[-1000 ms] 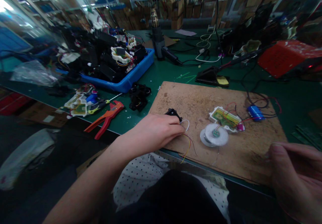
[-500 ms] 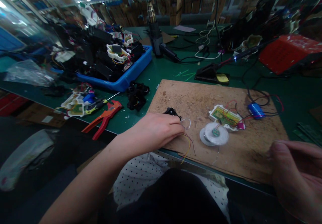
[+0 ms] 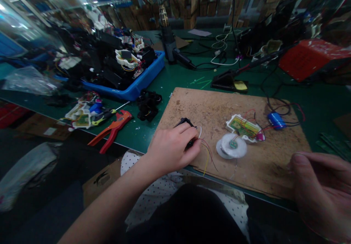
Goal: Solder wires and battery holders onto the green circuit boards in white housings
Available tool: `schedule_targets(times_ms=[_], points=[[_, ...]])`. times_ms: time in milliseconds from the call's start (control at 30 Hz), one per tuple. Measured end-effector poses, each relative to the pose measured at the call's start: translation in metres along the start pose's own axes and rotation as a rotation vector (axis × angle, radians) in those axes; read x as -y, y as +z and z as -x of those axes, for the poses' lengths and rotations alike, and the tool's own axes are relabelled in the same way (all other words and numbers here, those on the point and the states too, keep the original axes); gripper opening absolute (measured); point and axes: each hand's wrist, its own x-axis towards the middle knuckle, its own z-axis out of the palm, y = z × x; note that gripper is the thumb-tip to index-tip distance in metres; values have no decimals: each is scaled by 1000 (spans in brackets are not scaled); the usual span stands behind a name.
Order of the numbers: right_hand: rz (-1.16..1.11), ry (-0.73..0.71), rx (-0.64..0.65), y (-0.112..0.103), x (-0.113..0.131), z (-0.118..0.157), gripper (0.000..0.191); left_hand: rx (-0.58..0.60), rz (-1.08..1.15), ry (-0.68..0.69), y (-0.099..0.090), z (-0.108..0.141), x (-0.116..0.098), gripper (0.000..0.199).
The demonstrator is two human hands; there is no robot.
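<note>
My left hand [image 3: 175, 145] rests on the board's left part with its fingers wrapped round a black plastic part [image 3: 185, 121], mostly covered by the hand. Thin red, yellow and white wires [image 3: 207, 156] trail from it to the right. At the board's right edge, my right hand [image 3: 320, 189] is closed, thumb against curled fingers; what it holds, if anything, cannot be made out. Between the hands lie a pale spool [image 3: 233, 147] with a small green circuit piece on top, a white housing with a circuit board [image 3: 242, 127], and a blue cylinder [image 3: 276, 121] with wires.
The brown board [image 3: 203, 105] lies on a green bench. Left are red-handled cutters [image 3: 112, 129], black parts [image 3: 148, 105] and a blue bin [image 3: 137, 87] full of parts. Behind stand a heat gun [image 3: 168, 39], a soldering iron stand [image 3: 225, 81] and a red box [image 3: 309, 59].
My left hand has shifted slightly towards me and turned on the black part, and the wires have swung a little right. My right hand has barely moved. The view has shifted slightly.
</note>
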Motion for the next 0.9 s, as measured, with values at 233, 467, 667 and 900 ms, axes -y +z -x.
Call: schedule_targets(times_ms=[233,467,667,900], points=[[-24,-46,9,1,4,1,18,-199,111,9,10,2,-10,22],[-44,-92,62,0,7,0,19,-369,326,234,17,7,-18,21],[20,-330,391,3,16,-17,26,-437,350,126,25,9,-25,30],[55,-617,730,37,35,-63,27,-373,374,193,34,15,-29,17]])
